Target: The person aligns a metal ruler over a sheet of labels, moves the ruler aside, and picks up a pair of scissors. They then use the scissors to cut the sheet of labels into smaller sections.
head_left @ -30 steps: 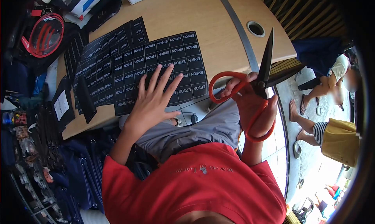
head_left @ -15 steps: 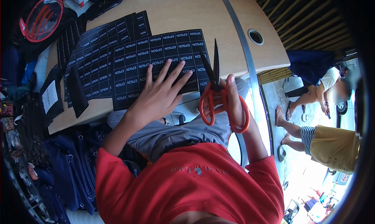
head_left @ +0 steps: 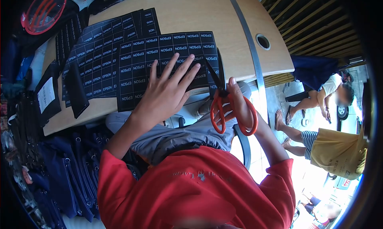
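Observation:
My left hand (head_left: 169, 87) lies flat with fingers spread on a black sheet (head_left: 135, 65) printed with a grid of white EPSON labels. The sheet reaches past the table's near edge. In my right hand (head_left: 239, 103) is a pair of scissors (head_left: 218, 78) with orange handles and dark blades, my fingers through the loops. Its blades are parted at the sheet's right edge. One blade crosses over the printed face; the other shows along the edge, partly hidden by the sheet.
More EPSON-printed sheets (head_left: 93, 49) and a narrow black strip (head_left: 76, 89) lie left on the wooden table (head_left: 191, 9). A cable hole (head_left: 263, 41) sits at right. Dark blue bags (head_left: 68, 169) hang at lower left. People, one in a yellow garment (head_left: 335, 151), are at right.
The scissors have come down and their blades now straddle the sheet's right edge, less widely parted. My left hand stays spread on the sheet. The view has shifted slightly.

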`<action>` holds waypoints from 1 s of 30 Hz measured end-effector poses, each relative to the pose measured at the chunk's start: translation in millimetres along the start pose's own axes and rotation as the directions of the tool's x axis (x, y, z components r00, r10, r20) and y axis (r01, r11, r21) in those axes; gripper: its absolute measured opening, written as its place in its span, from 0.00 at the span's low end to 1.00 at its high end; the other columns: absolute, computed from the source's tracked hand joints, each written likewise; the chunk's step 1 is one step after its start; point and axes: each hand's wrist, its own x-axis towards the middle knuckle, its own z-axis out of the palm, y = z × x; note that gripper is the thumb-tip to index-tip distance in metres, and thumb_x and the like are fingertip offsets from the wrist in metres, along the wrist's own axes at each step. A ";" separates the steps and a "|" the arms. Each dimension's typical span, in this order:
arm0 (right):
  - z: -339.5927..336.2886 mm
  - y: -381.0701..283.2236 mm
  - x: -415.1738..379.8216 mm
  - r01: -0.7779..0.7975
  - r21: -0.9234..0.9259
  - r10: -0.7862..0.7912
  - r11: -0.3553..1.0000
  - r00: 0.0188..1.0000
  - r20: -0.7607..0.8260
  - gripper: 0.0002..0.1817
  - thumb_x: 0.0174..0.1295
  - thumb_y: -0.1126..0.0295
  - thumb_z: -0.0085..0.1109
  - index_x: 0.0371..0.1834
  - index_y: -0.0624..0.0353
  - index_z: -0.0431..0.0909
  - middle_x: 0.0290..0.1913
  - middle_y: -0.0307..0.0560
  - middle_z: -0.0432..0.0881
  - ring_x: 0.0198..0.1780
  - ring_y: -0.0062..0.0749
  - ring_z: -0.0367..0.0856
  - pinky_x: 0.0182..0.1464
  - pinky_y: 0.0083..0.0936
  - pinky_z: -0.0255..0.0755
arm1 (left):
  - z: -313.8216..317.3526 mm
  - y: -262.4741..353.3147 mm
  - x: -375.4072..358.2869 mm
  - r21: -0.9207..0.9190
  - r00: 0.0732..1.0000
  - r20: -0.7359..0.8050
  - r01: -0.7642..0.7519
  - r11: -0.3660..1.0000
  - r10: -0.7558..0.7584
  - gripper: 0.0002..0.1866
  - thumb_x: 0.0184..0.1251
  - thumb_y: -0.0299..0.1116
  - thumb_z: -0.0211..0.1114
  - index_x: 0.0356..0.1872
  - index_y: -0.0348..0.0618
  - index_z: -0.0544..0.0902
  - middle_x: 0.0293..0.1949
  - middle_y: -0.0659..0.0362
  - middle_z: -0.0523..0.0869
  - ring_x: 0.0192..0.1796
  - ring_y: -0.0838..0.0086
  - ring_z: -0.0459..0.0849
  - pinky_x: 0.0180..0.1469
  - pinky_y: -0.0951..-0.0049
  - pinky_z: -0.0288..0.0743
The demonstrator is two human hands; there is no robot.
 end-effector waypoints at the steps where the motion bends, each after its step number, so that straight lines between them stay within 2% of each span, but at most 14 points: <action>1: 0.0 -0.3 0.0 -0.002 -0.001 0.002 1.000 1.000 -0.002 0.51 0.59 0.21 0.18 0.43 0.63 0.71 0.28 0.50 0.80 0.35 0.39 0.85 0.40 0.34 0.81 | -0.6 0.6 0.4 -0.002 1.000 0.000 -0.001 1.000 0.001 0.36 0.66 0.38 0.62 0.74 0.49 0.60 0.76 0.53 0.56 0.76 0.51 0.56 0.69 0.32 0.51; 7: -1.8 -1.1 2.9 -0.083 -0.033 0.082 0.996 0.996 -0.042 0.54 0.56 0.18 0.19 0.45 0.64 0.72 0.32 0.52 0.81 0.38 0.41 0.85 0.42 0.36 0.81 | -4.7 2.2 0.8 -0.040 1.000 -0.029 -0.004 0.999 0.003 0.36 0.65 0.37 0.63 0.74 0.48 0.61 0.76 0.54 0.57 0.75 0.52 0.57 0.69 0.34 0.51; 10: -1.3 -0.5 2.7 -0.084 -0.039 0.085 0.996 0.996 0.011 0.55 0.55 0.17 0.20 0.45 0.65 0.73 0.33 0.53 0.81 0.39 0.41 0.85 0.43 0.37 0.81 | -10.0 4.7 -0.8 -0.063 0.999 -0.022 0.029 0.998 -0.030 0.40 0.60 0.32 0.65 0.75 0.52 0.59 0.76 0.58 0.56 0.77 0.56 0.55 0.73 0.40 0.49; 12: 1.8 -4.0 4.7 -0.082 -0.023 0.082 0.996 0.997 0.009 0.55 0.55 0.18 0.21 0.45 0.66 0.73 0.34 0.54 0.81 0.40 0.42 0.85 0.43 0.37 0.81 | -14.0 7.8 -1.6 -0.090 0.999 0.006 -0.037 0.995 0.038 0.40 0.60 0.31 0.65 0.75 0.52 0.59 0.77 0.59 0.56 0.76 0.56 0.55 0.73 0.40 0.49; 16: 5.7 -4.7 14.9 -0.070 0.002 0.071 0.998 0.997 -0.017 0.55 0.56 0.18 0.22 0.46 0.67 0.73 0.35 0.56 0.81 0.41 0.43 0.85 0.43 0.38 0.81 | -10.9 15.3 -5.9 -0.089 0.998 0.027 -0.047 0.995 0.050 0.39 0.58 0.32 0.66 0.74 0.51 0.62 0.76 0.58 0.57 0.76 0.56 0.56 0.73 0.39 0.48; 19: 6.5 -3.8 20.1 -0.084 0.044 0.087 0.995 0.995 -0.056 0.55 0.56 0.18 0.23 0.50 0.68 0.71 0.35 0.58 0.81 0.42 0.45 0.85 0.43 0.39 0.81 | -11.0 21.6 -8.5 -0.116 0.998 0.014 -0.059 0.992 0.061 0.38 0.58 0.33 0.66 0.72 0.50 0.65 0.76 0.57 0.57 0.76 0.56 0.56 0.72 0.38 0.48; 21: 6.0 -1.9 22.9 -0.094 0.059 0.096 0.994 0.995 -0.024 0.57 0.57 0.19 0.25 0.59 0.71 0.67 0.41 0.63 0.80 0.44 0.48 0.85 0.45 0.39 0.81 | -10.7 25.8 -9.5 -0.132 0.998 0.014 -0.061 0.989 0.063 0.37 0.58 0.33 0.66 0.72 0.50 0.66 0.76 0.57 0.58 0.76 0.56 0.56 0.72 0.38 0.47; 22: 7.5 -1.9 22.8 -0.097 0.058 0.099 0.994 0.995 -0.027 0.57 0.57 0.19 0.25 0.59 0.71 0.67 0.41 0.63 0.80 0.44 0.48 0.85 0.45 0.39 0.81 | -10.7 27.9 -9.9 -0.144 0.998 0.018 -0.063 0.988 0.066 0.36 0.58 0.34 0.66 0.71 0.49 0.67 0.75 0.57 0.58 0.76 0.56 0.56 0.72 0.37 0.47; 24: 11.9 -1.0 22.4 -0.056 0.097 0.063 0.994 0.995 -0.072 0.59 0.58 0.20 0.26 0.66 0.72 0.62 0.48 0.67 0.77 0.47 0.49 0.84 0.46 0.38 0.81 | -11.1 31.8 -11.4 -0.154 0.997 0.015 -0.071 0.986 0.074 0.36 0.57 0.34 0.67 0.70 0.49 0.68 0.75 0.57 0.59 0.76 0.56 0.56 0.72 0.37 0.47; 27: 9.0 9.1 26.9 -0.035 0.117 0.040 0.992 0.998 -0.044 0.60 0.58 0.20 0.26 0.69 0.73 0.59 0.52 0.69 0.74 0.47 0.50 0.83 0.47 0.38 0.80 | -11.2 35.2 -13.3 -0.169 0.996 0.018 -0.087 0.982 0.092 0.36 0.56 0.35 0.68 0.69 0.49 0.69 0.75 0.57 0.59 0.76 0.57 0.56 0.72 0.37 0.46; 30: 15.6 2.1 16.7 0.011 0.108 -0.003 0.994 0.997 -0.075 0.60 0.58 0.20 0.25 0.68 0.72 0.61 0.51 0.68 0.75 0.48 0.49 0.82 0.47 0.39 0.80 | -14.7 36.8 -16.9 -0.177 0.994 0.032 -0.100 0.979 0.107 0.36 0.55 0.36 0.69 0.69 0.49 0.69 0.75 0.58 0.59 0.76 0.57 0.56 0.72 0.37 0.45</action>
